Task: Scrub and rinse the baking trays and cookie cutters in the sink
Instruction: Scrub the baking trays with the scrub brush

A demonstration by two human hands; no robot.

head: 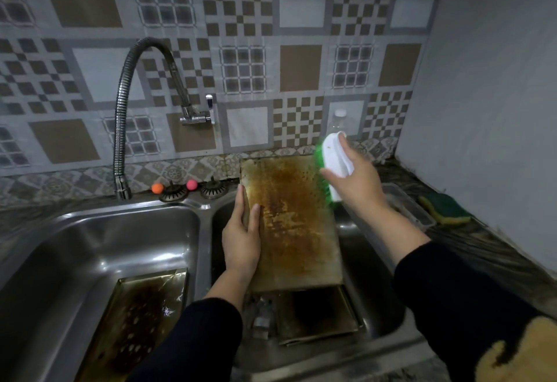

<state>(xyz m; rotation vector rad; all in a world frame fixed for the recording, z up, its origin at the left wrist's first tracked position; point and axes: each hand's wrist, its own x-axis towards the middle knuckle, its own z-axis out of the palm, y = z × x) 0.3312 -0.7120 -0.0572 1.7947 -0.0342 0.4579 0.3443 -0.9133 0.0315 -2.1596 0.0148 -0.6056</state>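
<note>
Left hand (242, 235): grips the left edge of the rusty baking tray (291, 224), thumb lying on its upper face, the other fingers wrapped behind the rim.
Rusty baking tray: propped up at a tilt over the right basin of the double sink (208, 221), its far edge up near the tiled wall, its near edge low over the basin; the face is blotched brown and orange.
Right hand (354, 176): clamped round the white body of the scrubbing brush (334, 161), fingers curled over its top.
Scrubbing brush: green bristles face the tray at its upper right edge; whether the bristles actually touch the metal is hard to tell, since that part is blurred.
Second tray (316, 315): lies low in the right basin, beneath the near edge of the raised one, dark inside.
Third tray (135, 321): lies in the left basin with dark residue and what looks like water on it.
Faucet (135, 104): flexible metal hose arching from the wall mount down to the left basin's back rim.
Sink strainers (173, 193): two, on the ledge behind the basins, with an orange ball (157, 188) and a pink ball (191, 184) beside them.
Sponge (446, 208): green and yellow, on the counter at right, beside a clear plastic container (407, 205).
Plastic bottle (340, 122): stands against the wall behind the brush.
</note>
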